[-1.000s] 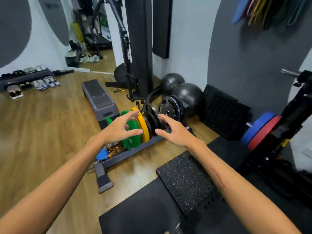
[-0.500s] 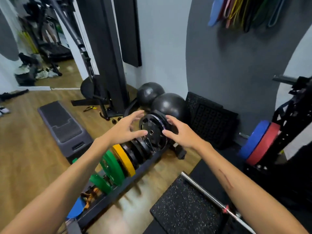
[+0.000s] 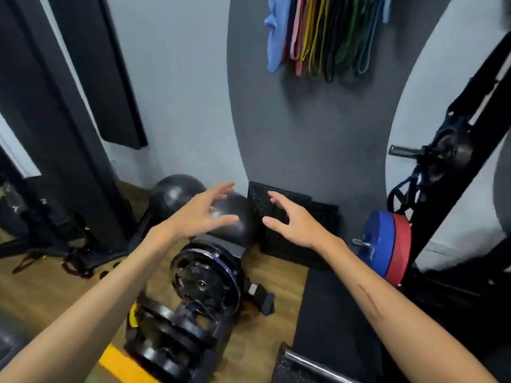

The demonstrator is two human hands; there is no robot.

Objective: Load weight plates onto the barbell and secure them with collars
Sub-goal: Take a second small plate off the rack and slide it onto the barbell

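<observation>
Black weight plate (image 3: 206, 283) standing on edge at the far end of the floor rack (image 3: 190, 352), untouched, grip holes facing the camera. More black plates (image 3: 166, 327) stacked behind it toward the camera along the rack, then a yellow plate (image 3: 124, 363) at the near end. Just beyond the black weight plate, two dark balls (image 3: 177, 194) against the wall; right of it, a black rubber mat (image 3: 276, 205) leaning upright. Further right of the plate, well apart, blue and red bumper plates (image 3: 387, 244) on a short peg beside the dark rack upright. Near the bottom edge, right of the plate, a stretch of steel barbell shaft (image 3: 318, 366) over dark matting; sleeve end out of sight. Resistance bands (image 3: 326, 31) hanging on the wall high above.

Left hand (image 3: 204, 214) and right hand (image 3: 293, 222) both above and beyond the plate, fingers spread and curved, palms turned toward each other, gripping nothing, touching nothing.

Step in hand, by judgement: the reach for a plate, loading not begun, no collar visible anywhere. Next move likely calls for dropping both hands onto opposite rim edges of the black weight plate, lifting it straight up clear of the rack slot, then carrying it right toward the bar. Heavy and awkward by the look of it, so firm two-sided grip needed; risk of dragging the neighbouring plate along.
</observation>
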